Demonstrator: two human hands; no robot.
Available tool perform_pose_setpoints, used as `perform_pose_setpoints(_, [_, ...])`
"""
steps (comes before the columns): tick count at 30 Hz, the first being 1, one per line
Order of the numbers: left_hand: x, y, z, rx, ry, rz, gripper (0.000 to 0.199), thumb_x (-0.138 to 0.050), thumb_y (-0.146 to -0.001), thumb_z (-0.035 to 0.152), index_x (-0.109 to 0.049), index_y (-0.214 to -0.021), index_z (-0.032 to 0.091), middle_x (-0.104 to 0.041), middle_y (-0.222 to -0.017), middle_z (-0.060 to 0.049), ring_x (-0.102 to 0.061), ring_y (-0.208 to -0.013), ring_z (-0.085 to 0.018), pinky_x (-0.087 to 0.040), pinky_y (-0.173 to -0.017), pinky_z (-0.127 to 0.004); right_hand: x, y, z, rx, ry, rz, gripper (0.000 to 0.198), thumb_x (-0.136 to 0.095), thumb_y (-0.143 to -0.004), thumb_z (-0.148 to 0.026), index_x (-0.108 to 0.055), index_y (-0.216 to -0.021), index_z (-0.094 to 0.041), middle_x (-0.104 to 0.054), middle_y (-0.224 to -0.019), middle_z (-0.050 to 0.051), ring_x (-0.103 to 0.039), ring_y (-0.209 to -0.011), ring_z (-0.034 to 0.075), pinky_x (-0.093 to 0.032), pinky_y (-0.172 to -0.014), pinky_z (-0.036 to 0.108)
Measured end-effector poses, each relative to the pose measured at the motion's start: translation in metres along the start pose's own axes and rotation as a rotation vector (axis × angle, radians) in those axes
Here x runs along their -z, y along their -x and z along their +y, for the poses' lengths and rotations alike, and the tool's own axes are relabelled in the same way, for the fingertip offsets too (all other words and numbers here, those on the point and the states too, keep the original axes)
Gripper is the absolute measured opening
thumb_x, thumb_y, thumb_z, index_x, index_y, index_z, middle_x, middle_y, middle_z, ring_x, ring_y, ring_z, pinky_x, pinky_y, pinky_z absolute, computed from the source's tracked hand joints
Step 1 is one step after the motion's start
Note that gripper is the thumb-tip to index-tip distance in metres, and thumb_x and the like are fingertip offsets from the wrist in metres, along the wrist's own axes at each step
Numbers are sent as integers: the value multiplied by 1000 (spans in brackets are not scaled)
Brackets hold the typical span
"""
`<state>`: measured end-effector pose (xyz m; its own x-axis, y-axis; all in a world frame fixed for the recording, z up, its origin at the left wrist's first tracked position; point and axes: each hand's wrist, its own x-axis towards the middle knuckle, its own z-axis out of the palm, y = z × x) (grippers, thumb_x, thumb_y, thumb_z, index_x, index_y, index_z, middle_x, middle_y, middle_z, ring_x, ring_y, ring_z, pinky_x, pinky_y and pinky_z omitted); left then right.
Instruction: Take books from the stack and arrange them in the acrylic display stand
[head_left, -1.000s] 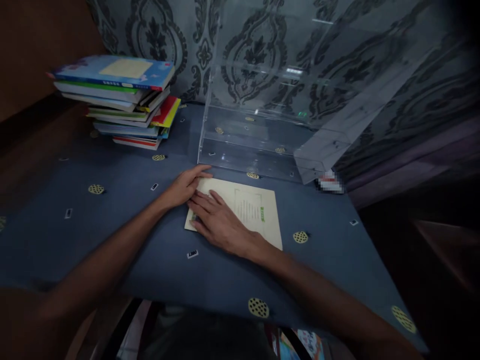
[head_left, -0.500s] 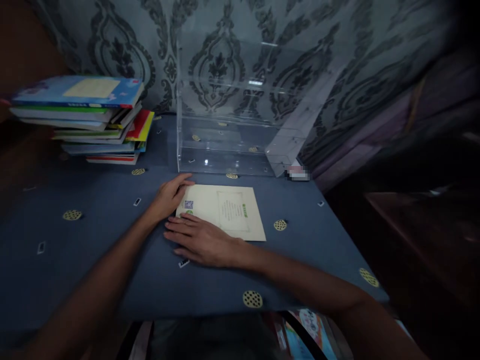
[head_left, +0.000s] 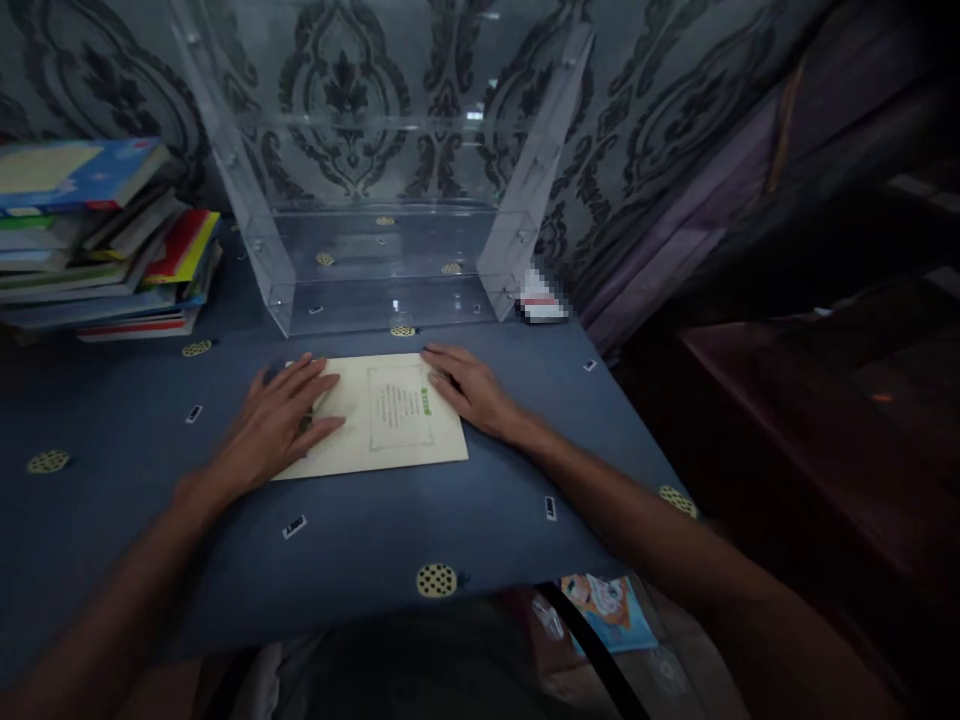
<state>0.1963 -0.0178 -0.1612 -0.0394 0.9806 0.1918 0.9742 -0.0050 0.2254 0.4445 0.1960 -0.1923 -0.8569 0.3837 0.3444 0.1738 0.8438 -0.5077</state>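
A thin cream-coloured book or booklet [head_left: 352, 440] lies flat on the blue patterned tablecloth, with a framed block of print and a small green label on its face. Across its left end rests my left hand [head_left: 281, 415], fingers spread, covering part of the print there. My right hand [head_left: 472, 390] lies at its far right corner, fingers stretched out over the edge. Neither hand grips it. Just beyond stands a clear acrylic rack [head_left: 390, 295] with tiered shelves.
A stack of books [head_left: 112, 250] stands at the left of the table [head_left: 360, 540]. A small blurred-out item [head_left: 544, 295] sits beside the rack's right side. Below the front edge lies a blue colourful packet [head_left: 611, 610]. A purple curtain [head_left: 675, 200] hangs at the right.
My right hand has moved from the booklet's left near side to its far right corner. My left hand has spread over the left end. The view has shifted to the right.
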Motion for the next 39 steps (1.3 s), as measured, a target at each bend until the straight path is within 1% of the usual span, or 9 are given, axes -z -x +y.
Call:
perform_pose_setpoints(3, [-3,5,9,-34,-60,-34,62,-27,-103,60,-54,-145,23,-47,-158,-13,-36,-150,-35,-28,-119,-66,3,10,-17,-1,100,7,39,-42,-102,-32,-65,-129,-15,-67,-124,17,-59,-116,31,-49,-100,54])
perform_pose_setpoints(6, [0,6,2,-34,-50,-25,60,-27,-104,57,-54,-145,23,-51,-156,-12,-40,-149,-32,-33,-119,-60,5,28,-44,-34,199,-41,48,-44,-102,-50,-66,-122,-12,-66,-108,18,-57,-101,32,-49,-90,52])
perform_pose_setpoints(10, [6,5,-11,-10,-8,17,53,-34,-104,52,-56,-142,21,-55,-152,-11,-49,-143,-30,-41,-117,-52,6,54,-65,56,201,-143,94,-46,-84,-85,-49,-144,-13,-50,-141,25,-44,-127,40,-41,-103,62])
perform_pose_setpoints(13, [8,4,-10,5,1,53,48,-38,-103,48,-57,-139,22,-57,-150,-10,-55,-136,-30,-44,-115,-52,7,59,-65,61,163,-181,102,-46,-80,-89,-41,-151,-16,-43,-149,25,-40,-134,41,-39,-106,63])
perform_pose_setpoints(18, [9,5,-2,28,16,107,39,-44,-102,41,-61,-131,22,-64,-142,-11,-63,-127,-29,-51,-108,-48,11,45,-47,-63,95,-102,75,-46,-93,-73,-52,-141,-15,-63,-114,17,-56,-104,32,-51,-88,50])
perform_pose_setpoints(25, [14,5,-4,42,-133,220,29,-44,-102,31,-66,-116,20,-74,-116,-11,-69,-107,-26,-55,-94,-40,9,46,-46,-33,43,-45,30,-50,-103,-41,-67,-102,-16,-67,-90,9,-62,-86,23,-50,-75,36])
perform_pose_setpoints(30, [17,-12,-20,160,-389,212,31,-41,-101,33,-69,-101,20,-73,-91,-10,-69,-90,-26,-51,-74,-36,1,65,-86,148,-25,-177,24,-52,-102,-29,-62,-83,-18,-66,-77,4,-59,-72,18,-46,-66,31])
perform_pose_setpoints(35, [13,-34,-29,170,-403,216,35,-37,-101,34,-69,-100,21,-74,-94,-9,-69,-92,-25,-49,-75,-35,-4,55,-109,405,-66,-321,24,-54,-101,-28,-63,-81,-18,-68,-78,4,-59,-71,17,-48,-66,32])
perform_pose_setpoints(39, [12,-39,-25,224,-369,208,37,-35,-101,34,-69,-99,20,-75,-95,-9,-70,-91,-25,-48,-73,-34,-10,24,-102,433,-60,-244,23,-51,-102,-28,-66,-92,-15,-71,-95,11,-64,-87,21,-54,-78,36])
